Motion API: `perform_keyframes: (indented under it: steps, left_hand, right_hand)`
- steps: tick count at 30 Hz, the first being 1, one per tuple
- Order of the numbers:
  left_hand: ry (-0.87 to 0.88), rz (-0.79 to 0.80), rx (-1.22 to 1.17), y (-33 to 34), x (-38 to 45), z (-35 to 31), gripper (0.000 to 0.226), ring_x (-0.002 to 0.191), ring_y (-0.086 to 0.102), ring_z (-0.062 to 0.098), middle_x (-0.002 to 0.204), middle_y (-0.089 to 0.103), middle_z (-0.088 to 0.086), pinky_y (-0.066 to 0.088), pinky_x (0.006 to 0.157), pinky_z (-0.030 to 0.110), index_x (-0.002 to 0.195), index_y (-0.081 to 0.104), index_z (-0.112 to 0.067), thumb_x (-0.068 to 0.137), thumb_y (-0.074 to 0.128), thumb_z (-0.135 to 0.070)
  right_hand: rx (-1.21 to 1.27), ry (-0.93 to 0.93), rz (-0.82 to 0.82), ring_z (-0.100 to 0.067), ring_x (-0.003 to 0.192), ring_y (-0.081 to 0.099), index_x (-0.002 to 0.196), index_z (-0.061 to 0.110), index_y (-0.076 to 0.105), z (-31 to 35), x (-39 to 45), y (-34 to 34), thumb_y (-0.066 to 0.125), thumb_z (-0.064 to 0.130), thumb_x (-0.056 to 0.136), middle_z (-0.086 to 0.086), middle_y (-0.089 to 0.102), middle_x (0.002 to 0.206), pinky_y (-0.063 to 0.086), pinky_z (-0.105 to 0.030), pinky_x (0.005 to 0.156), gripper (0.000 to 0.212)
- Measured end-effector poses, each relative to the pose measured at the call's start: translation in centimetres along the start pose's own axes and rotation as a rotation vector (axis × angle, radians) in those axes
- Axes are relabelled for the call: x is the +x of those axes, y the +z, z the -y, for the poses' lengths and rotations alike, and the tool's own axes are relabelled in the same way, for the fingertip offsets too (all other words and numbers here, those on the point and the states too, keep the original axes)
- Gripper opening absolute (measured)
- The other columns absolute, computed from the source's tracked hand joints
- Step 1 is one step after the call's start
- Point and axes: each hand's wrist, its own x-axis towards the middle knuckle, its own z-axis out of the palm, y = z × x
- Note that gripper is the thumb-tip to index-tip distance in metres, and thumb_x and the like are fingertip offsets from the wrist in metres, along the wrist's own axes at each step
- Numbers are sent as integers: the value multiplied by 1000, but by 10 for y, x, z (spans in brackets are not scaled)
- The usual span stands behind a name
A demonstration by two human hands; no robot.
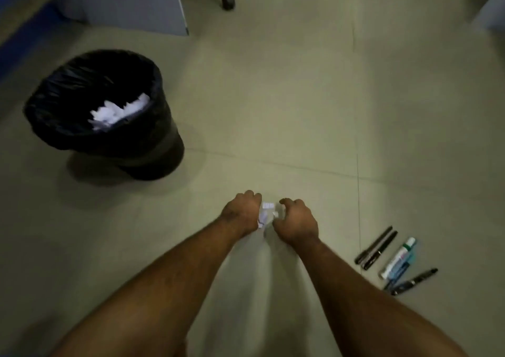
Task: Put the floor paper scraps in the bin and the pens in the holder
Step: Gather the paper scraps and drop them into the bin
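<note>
Far left, up the floor: bin (103,116), black liner, white paper (117,111) already heaped inside against its right wall; it stands well apart from the hands, up and to the left of them.

Centre, low on the floor: left hand (241,213) and right hand (299,224) close together, knuckles up, fingers curled down and inward; the scraps (266,211) show white in the narrow gap between them. Left hand looks to be gripping scraps against its palm — a strip shows at its wrist side; the right hand's fingertips pinch or rake at a small piece, though blur hides the actual contact.

Right, near the lower right of the floor: pens (378,247), two dark ones side by side, then a white-and-green one (399,258), then more dark ones (412,280) below; all lie flat, untouched, well apart from the right hand. No holder in view.

Risks, as judged: 
- small scraps slipping out between curled fingers on the lift, since the pieces are tiny and loose; 
- pieces shedding on the carry to the bin, the path being long; 
- a fragment left flat on the pale floor, hard to spot in this dim light; 
- the right forearm sweeping back into the pens and scattering them.
</note>
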Motion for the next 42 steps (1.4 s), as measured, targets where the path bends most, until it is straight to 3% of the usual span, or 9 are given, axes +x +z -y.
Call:
perform_keyframes:
  steps: [3, 7, 10, 14, 20, 25, 29, 37, 42]
  left_hand:
    - [55, -68, 57, 27, -1, 2, 48, 110, 53, 31, 123, 49, 9, 46, 84, 36, 126, 48, -12, 83, 65, -24]
    - [7, -95, -65, 34, 5, -3, 68, 111, 56, 33, 130, 44, 13, 50, 91, 38, 145, 35, -11, 87, 66, -31]
    - [-34, -66, -136, 29, 15, -3, 62, 111, 57, 32, 130, 44, 12, 49, 94, 37, 141, 42, -15, 87, 67, -28]
    - [-24, -144, -234, 35, 17, -4, 27, 90, 59, 29, 106, 50, 11, 50, 80, 33, 110, 66, -17, 95, 53, -35]
    - [-146, -254, -295, 43, 20, -9, 19, 80, 62, 25, 89, 63, 7, 46, 64, 27, 85, 73, -19, 90, 56, -26]
    - [-212, -304, -429, 43, 19, -8, 16, 77, 67, 26, 82, 73, 7, 55, 70, 30, 84, 77, -13, 85, 61, -16]
    - [-241, -377, -527, 46, 16, -3, 17, 87, 68, 24, 92, 75, 6, 54, 78, 31, 90, 78, -13, 89, 61, -17]
    - [-274, -366, -572, 49, 18, -2, 15, 88, 68, 25, 95, 76, 6, 57, 81, 34, 93, 78, -16, 88, 64, -19]
    - [-331, -359, -690, 51, 17, 2, 10, 79, 71, 28, 83, 75, 5, 59, 75, 38, 83, 77, -17, 85, 67, -20]
  right_hand:
    - [-65, -42, 11, -31, 109, 53, 133, 20, 49, -19, -5, 13, 65, 34, 78, -9, 50, 120, 49, -35, 81, 59]
    - [-86, -96, 32, -33, 110, 54, 148, 24, 35, -19, 8, 16, 65, 36, 81, -12, 47, 127, 49, -38, 86, 75]
    - [-90, -157, 94, -34, 106, 60, 143, 25, 45, -12, 27, 12, 63, 33, 85, -13, 51, 124, 50, -38, 88, 61]
    - [-102, -224, 72, -31, 87, 63, 109, 21, 68, -4, 36, 16, 59, 30, 88, -10, 55, 103, 52, -34, 76, 25]
    - [-133, -234, -32, -27, 84, 63, 97, 14, 72, -7, 37, 28, 55, 35, 96, -8, 62, 96, 44, -29, 70, 28]
    - [-196, -214, -51, -29, 91, 63, 101, 10, 67, -7, 33, 30, 48, 19, 96, -11, 64, 103, 34, -27, 68, 21]
    - [-119, -205, -99, -32, 87, 62, 98, 12, 65, -7, 30, 31, 49, 15, 92, -12, 65, 99, 34, -28, 65, 17]
    - [-231, -301, -47, -28, 90, 64, 107, 12, 70, -3, 38, 33, 50, 15, 95, -11, 66, 103, 45, -29, 73, 24]
    - [-51, -248, -85, -30, 88, 63, 98, 10, 72, -15, 37, 38, 57, 23, 93, -11, 68, 98, 45, -30, 74, 20]
